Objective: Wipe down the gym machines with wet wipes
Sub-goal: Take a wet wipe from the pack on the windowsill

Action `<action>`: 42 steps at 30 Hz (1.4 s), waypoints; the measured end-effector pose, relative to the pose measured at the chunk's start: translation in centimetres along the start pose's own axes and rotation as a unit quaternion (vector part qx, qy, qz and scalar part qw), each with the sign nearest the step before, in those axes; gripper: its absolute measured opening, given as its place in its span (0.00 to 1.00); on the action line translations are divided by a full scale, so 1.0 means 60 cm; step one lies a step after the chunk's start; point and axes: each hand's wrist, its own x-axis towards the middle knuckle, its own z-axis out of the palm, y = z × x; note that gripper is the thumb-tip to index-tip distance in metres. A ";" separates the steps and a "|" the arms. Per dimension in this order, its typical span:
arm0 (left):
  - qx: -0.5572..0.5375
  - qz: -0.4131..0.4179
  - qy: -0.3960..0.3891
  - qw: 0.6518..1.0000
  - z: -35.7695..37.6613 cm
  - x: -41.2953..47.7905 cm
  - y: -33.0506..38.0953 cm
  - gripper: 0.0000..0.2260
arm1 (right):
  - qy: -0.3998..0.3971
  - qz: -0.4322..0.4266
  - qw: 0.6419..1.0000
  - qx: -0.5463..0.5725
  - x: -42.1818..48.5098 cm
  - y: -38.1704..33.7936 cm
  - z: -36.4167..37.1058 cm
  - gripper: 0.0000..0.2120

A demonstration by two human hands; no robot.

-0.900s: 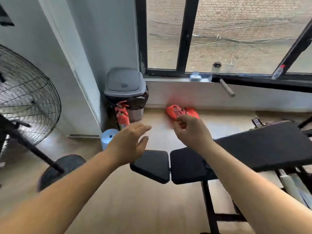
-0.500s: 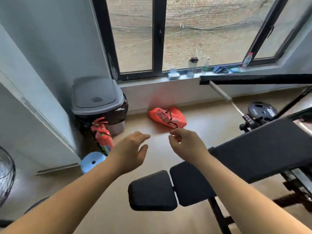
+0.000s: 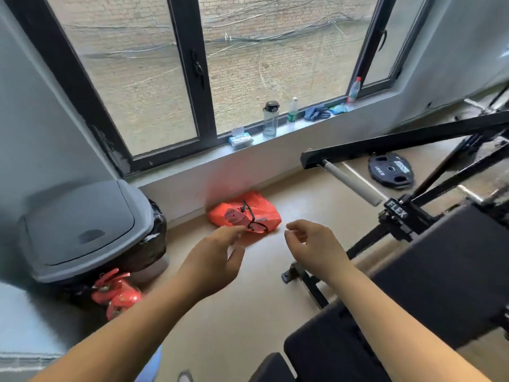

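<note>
On the far windowsill, seen from the head view, the wet wipes pack lies just left of a clear bottle. A hasty reach could topple that bottle, I judge, or a foot could catch the orange bag on the floor below. The left hand is relaxed and open, holding nothing. The right hand is loosely curled, also empty. The grey bin at left is lidded, its contents hidden. What the bottle and bag hold, I cannot tell.

The left hand and right hand are held out empty (fingers loosely curled); a wipes pack is seen on the windowsill, a padded bench at right.
</note>
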 end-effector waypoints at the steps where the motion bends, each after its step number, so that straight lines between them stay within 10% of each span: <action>1: -0.005 0.015 -0.012 1.000 -0.001 0.036 -0.014 0.19 | 0.012 0.013 1.000 0.001 0.024 -0.002 0.008 0.10; 18: -0.049 0.045 -0.125 0.990 -0.081 0.483 -0.293 0.16 | 0.035 0.121 0.992 0.020 0.448 -0.169 0.163 0.13; 42: 0.072 -0.121 -0.191 0.971 0.038 1.201 -0.550 0.26 | -0.032 0.114 0.989 0.084 1.262 -0.066 0.185 0.12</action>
